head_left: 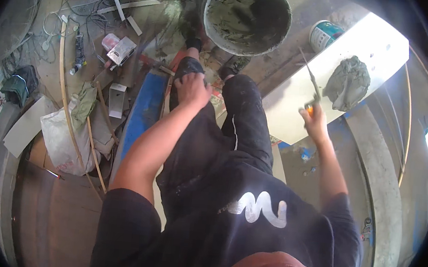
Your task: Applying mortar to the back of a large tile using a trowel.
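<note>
My left hand rests on my left knee, its fingers bent loosely over the dark trouser leg and holding nothing. My right hand is closed round the orange handle of a trowel, whose thin blade is seen nearly edge-on and points away from me. Just right of the blade, a heap of wet grey mortar lies on a white board. Beyond my feet stands a large round bucket with grey mortar smeared inside and in its bottom.
A teal and white tin stands beside the board's far edge. To the left lie a white sack, thin wooden strips, a boxy tool and tangled cables. A blue panel is beside my left leg. A curved ledge runs along the right.
</note>
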Motion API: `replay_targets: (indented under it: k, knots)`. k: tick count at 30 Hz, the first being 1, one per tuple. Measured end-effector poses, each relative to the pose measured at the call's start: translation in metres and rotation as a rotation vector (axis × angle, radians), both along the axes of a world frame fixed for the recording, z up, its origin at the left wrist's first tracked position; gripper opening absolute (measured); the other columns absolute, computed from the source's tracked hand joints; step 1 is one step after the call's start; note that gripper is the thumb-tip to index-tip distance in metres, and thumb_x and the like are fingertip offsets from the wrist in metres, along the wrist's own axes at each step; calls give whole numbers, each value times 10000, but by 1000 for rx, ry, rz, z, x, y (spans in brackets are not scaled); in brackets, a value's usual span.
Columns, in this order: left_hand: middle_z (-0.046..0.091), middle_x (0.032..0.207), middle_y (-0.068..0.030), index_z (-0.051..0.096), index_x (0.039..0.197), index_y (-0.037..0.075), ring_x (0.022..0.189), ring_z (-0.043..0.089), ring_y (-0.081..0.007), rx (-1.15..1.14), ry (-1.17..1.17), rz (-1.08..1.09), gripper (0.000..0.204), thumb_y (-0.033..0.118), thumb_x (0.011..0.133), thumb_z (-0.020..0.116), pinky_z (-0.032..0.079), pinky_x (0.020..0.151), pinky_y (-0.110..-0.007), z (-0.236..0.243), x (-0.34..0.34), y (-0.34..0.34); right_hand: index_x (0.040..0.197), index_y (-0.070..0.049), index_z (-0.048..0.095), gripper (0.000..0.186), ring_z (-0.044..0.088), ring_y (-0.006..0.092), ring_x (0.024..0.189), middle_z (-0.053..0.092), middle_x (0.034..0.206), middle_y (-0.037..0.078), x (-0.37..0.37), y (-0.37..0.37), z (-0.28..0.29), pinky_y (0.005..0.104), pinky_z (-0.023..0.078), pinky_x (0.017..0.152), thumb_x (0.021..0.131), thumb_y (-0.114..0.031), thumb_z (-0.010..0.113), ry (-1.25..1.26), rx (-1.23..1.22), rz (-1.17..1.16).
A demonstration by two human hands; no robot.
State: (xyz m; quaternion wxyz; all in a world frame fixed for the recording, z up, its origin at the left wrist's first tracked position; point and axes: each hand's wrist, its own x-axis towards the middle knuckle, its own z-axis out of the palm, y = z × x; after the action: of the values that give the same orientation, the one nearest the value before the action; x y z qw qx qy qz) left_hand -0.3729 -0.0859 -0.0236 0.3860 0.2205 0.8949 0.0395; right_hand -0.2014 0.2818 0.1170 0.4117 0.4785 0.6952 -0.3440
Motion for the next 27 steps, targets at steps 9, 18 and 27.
replay_targets:
  k: [9,18,27]
  knots:
    - [696,987,-286,659,1058,-18,997,650,-505,372,-370,1009,444,374,1087,451,507,857,-537,-107,-3,81,1077,-83,753,203,755,298,972,753,1068,166,-256,-10,-264,485,608,779,951,-181,628,-68,178,1331]
    - [742,872,-163,658,966,-37,848,723,-308,360,-353,1208,401,349,1049,591,530,804,-398,-136,12,73,1112,-39,758,249,757,354,975,744,1131,204,-229,-24,-376,513,613,744,958,-154,599,-278,-25,971]
    - [718,888,-199,633,974,-53,854,716,-325,446,-371,1341,218,158,1029,615,528,782,-406,-125,0,106,1060,-65,741,277,701,390,1055,732,1081,197,-157,-3,-440,497,562,922,915,-271,625,-92,-140,1046]
